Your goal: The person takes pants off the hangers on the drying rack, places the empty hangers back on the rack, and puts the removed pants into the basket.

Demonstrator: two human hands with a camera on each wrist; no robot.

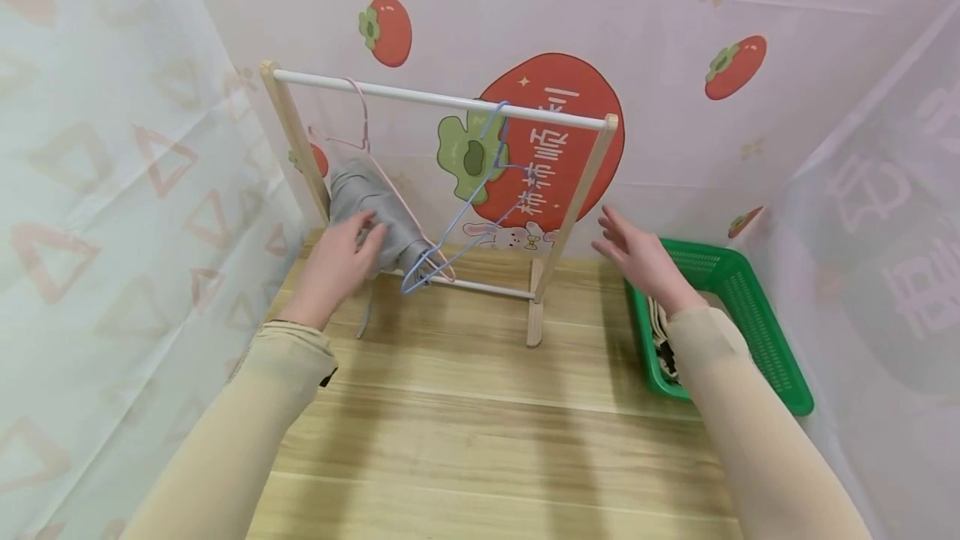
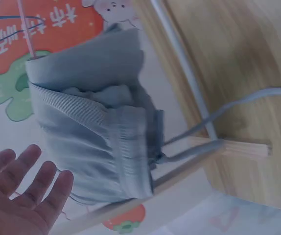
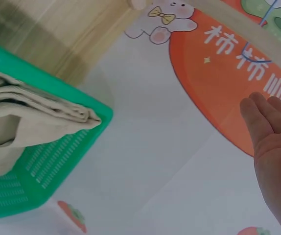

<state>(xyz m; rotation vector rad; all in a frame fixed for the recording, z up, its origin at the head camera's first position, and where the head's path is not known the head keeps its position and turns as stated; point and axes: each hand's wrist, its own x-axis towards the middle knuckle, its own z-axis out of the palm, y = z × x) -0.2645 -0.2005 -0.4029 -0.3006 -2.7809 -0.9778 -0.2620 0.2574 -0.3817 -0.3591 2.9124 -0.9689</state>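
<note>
Grey drawstring trousers (image 1: 378, 211) hang folded over a pink hanger (image 1: 397, 194) at the left of a small clothes rack. Their gathered waistband and loose cords (image 2: 194, 149) show in the left wrist view. My left hand (image 1: 333, 261) is beside the trousers, fingers spread and relaxed, holding nothing. A blue hanger (image 1: 452, 225) hangs bare further right on the rail, its lower end overlapping the trousers' edge in the head view. To the right of the rack my right hand (image 1: 641, 261) is raised with its fingers extended and nothing in it.
The rack's white rail (image 1: 435, 96) runs between wooden posts (image 1: 577, 198) near the back wall. On the right, a green basket (image 1: 776, 348) holds folded beige cloth (image 3: 37, 107). Printed sheets enclose the wooden tabletop (image 1: 465, 440) at the back and sides.
</note>
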